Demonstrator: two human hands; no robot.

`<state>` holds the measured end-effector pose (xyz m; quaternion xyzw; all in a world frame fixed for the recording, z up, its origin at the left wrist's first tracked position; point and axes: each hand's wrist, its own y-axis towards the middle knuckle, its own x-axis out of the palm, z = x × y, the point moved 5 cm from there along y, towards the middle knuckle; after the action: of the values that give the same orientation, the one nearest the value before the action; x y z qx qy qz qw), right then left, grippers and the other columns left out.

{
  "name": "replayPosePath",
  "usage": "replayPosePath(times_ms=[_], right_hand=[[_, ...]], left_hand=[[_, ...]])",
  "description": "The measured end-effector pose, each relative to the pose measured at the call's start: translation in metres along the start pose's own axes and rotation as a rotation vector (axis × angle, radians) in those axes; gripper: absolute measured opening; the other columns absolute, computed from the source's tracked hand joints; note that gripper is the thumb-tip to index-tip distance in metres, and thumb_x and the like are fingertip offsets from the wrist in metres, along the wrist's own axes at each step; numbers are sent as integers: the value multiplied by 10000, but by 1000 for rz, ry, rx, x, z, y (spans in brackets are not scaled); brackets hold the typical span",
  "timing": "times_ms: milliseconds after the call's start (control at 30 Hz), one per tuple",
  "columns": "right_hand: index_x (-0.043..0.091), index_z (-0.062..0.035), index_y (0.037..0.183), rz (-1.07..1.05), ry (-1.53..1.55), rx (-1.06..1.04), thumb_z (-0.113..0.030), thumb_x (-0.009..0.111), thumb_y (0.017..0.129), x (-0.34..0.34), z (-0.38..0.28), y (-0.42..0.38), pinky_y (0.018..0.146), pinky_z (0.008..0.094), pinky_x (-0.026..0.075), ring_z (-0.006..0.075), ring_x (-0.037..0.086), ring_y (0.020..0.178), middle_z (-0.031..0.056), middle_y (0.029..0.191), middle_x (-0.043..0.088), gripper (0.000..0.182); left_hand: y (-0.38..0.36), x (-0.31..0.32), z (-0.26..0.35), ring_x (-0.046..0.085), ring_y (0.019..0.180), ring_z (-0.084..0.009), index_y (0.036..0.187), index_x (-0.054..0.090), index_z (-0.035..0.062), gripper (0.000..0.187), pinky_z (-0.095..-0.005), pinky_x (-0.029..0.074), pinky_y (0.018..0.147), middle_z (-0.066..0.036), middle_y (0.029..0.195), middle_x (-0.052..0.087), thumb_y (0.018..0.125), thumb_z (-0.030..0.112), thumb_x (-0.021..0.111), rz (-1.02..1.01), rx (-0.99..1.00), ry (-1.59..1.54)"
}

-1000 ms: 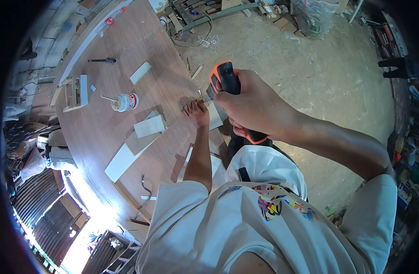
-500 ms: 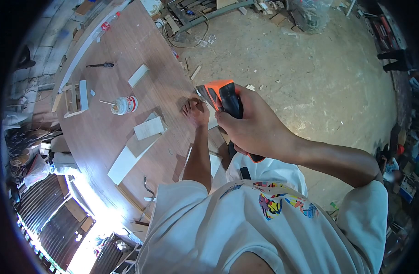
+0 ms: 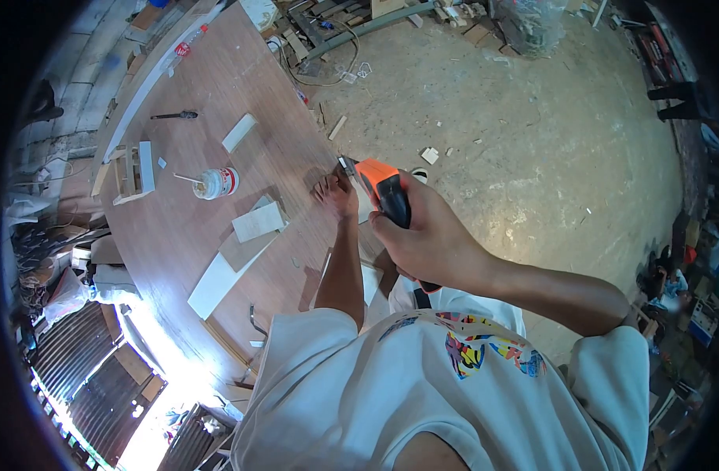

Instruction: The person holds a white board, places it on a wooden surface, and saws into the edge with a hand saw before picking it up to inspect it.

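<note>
My right hand [image 3: 436, 235] is wrapped round the black grip of an orange-and-black hand saw [image 3: 379, 177]. The saw's metal front end points left, just beside my left hand. My left hand [image 3: 337, 198] lies on the table's edge with its fingers apart, pressing down. Next to its palm a white board [image 3: 365, 206] shows in part; my hands and the saw hide the rest, including any contact between blade and board.
On the brown table [image 3: 273, 86] are a jar with a stick [image 3: 218, 182], a white block [image 3: 239, 132], stacked white boards [image 3: 259, 222], a long white board [image 3: 215, 286], a small wooden frame [image 3: 133, 174] and a dark tool [image 3: 175, 115]. Wood scraps [image 3: 430, 155] litter the floor.
My right hand and the saw have shifted slightly down and tilted, with my right elbow drawn in. The left hand stays in place. A shoe and a floor scrap show more behind the saw.
</note>
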<state>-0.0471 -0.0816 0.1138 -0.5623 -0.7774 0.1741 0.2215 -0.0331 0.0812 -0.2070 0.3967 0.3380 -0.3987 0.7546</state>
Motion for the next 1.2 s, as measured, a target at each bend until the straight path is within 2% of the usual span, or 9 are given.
replayPosePath(times_ms=[233,300,433,733,800,867,1000,1067,1200], right_hand=[[447,-21,947,33,-110,-92,-73,524,868,7,22,10,433,254,374,72,447,487,-3,652,444,122],[450,68,965,79,-218,-169,-60,529,813,9,23,9,554,374,421,264,553,585,195,661,533,214],[488,2,973,84,-204,-185,-57,570,837,15,73,14,574,282,414,107,506,624,37,699,503,169],[470,12,1039,253,-253,-291,-96,586,861,33,125,-29,635,344,470,347,643,762,185,762,588,238],[469,15,1060,235,-229,-294,-123,594,871,34,124,-33,620,339,472,310,649,714,170,752,602,266],[474,19,1096,99,-248,66,-153,596,877,34,122,-35,621,325,473,248,655,711,161,764,616,304],[462,38,1136,98,-191,-11,-192,573,876,35,104,-66,536,394,477,353,631,591,220,672,603,364],[509,8,1093,47,-215,68,-158,565,889,33,102,-78,619,308,473,181,639,686,147,738,633,269],[528,10,1029,173,-277,-41,-139,565,881,18,134,-26,624,318,473,199,630,673,153,733,625,214]], left_hand=[[0,-5,2,512,822,-275,864,652,136,113,-421,365,831,-77,760,536,826,227,599,86,35,-33],[0,-1,-1,512,830,-280,902,660,155,139,-422,367,843,-80,772,547,846,248,572,31,6,-55],[0,5,-2,509,842,-289,857,636,121,154,-418,370,831,-86,778,551,857,252,555,-34,-18,3],[-1,4,-4,504,843,-296,756,565,92,203,-412,373,812,-92,771,544,866,261,540,-20,41,40],[-1,3,-4,504,842,-296,747,557,90,208,-412,373,810,-92,770,543,866,260,539,-1,66,30],[-2,3,-3,504,840,-296,737,548,88,214,-412,373,808,-92,770,542,866,260,539,22,89,20],[-2,-1,0,504,839,-294,731,538,87,218,-413,372,804,-93,769,538,866,258,539,25,107,40],[-2,-2,2,505,839,-292,735,536,88,214,-415,372,803,-93,769,535,866,257,540,13,105,62],[3,1,6,504,834,-292,751,533,83,190,-431,370,799,-98,764,525,849,244,558,13,143,83]])
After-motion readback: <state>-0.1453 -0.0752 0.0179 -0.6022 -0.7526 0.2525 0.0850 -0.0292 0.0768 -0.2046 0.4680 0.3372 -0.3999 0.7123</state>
